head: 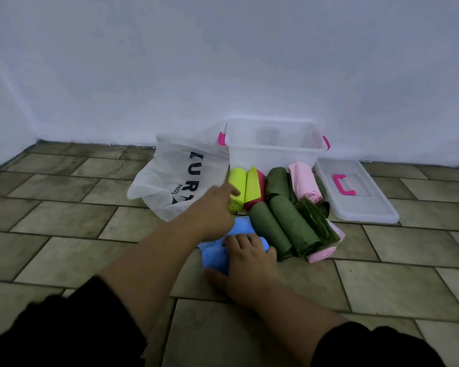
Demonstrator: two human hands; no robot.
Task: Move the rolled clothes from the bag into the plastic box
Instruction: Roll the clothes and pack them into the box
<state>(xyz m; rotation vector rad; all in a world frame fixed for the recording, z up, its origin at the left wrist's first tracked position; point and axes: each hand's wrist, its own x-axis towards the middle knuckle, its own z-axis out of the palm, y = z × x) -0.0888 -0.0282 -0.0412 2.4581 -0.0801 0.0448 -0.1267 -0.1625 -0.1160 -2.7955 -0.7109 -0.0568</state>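
Observation:
A clear plastic box (273, 151) with pink latches stands against the wall. A white bag (167, 178) with black lettering lies slumped to its left. In front of the box lie rolled clothes: a yellow roll (236, 181), a yellow-and-red roll (255, 188), several green rolls (289, 226) and pink rolls (305, 184). A blue roll (212, 250) lies nearest me. My right hand (247, 258) grips the blue roll from above. My left hand (215, 207) reaches across with fingers extended, its fingertips touching the yellow roll.
The box's clear lid (355, 192) with a pink handle lies flat on the tiled floor (64, 221) to the right of the box. A white wall runs behind everything.

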